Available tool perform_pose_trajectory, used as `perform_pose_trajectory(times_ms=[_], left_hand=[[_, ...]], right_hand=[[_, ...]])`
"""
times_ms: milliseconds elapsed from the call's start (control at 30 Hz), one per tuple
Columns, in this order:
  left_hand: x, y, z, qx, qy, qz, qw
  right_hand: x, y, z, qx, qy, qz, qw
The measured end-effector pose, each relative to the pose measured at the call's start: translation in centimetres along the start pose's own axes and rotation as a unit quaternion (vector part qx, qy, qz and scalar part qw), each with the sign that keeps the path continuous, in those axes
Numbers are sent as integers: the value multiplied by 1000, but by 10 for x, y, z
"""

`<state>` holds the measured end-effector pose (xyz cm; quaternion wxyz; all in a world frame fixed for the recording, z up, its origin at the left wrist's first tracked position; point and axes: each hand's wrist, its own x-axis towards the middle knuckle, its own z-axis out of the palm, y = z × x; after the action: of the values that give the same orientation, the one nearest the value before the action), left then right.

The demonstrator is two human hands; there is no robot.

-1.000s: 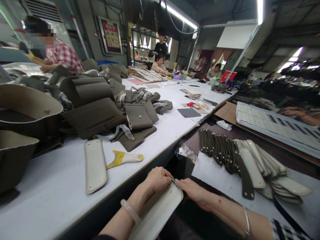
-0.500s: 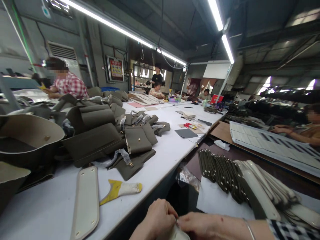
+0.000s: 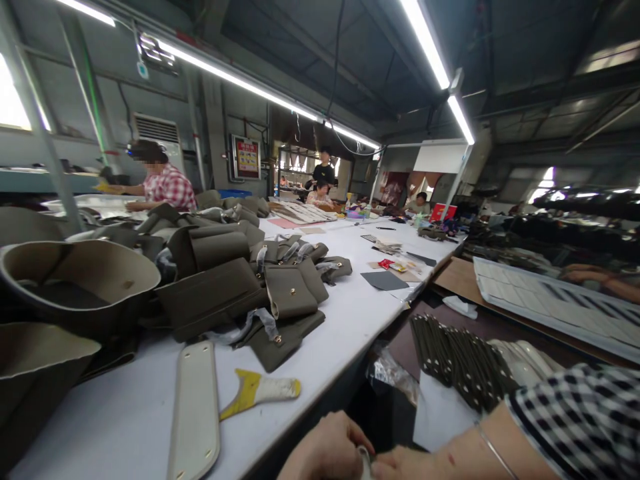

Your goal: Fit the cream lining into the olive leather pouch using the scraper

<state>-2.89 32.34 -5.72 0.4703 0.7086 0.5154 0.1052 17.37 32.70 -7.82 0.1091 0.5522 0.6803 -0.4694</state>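
Pinching small pale piece (image 3: 364, 459) between left hand (image 3: 327, 455) and right hand (image 3: 407, 463), grip narrow, at frame bottom.

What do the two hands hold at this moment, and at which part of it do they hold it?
The left hand and right hand pinch a pale panel at its top end; the remainder is out of view.
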Motion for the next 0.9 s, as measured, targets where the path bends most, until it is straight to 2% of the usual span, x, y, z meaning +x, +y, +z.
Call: perform_pose_trajectory(times_ms=[167,300,467,633,733,833,900], left_hand=[[-9,7,-1,-8,4,11,1000],[-36,8,-3,-35,35,11,999],[-80,-3,-4,-54,95,-43,993],[-107,6,11,-22,164,-99,981],[-107,14,20,1,190,-112,975],[-100,21,26,17,202,-117,972],[-93,26,30,31,212,-125,969]], right_hand=[[-16,-8,-10,-52,-4,-52,997],[-21,-5,-15,-24,-33,-118,992],[-13,6,-15,64,-79,-196,975],[-9,10,-15,134,-95,-238,957],[-9,14,-17,174,-106,-235,950],[1,18,-15,223,-158,-191,943],[17,19,-9,250,-188,-152,938]])
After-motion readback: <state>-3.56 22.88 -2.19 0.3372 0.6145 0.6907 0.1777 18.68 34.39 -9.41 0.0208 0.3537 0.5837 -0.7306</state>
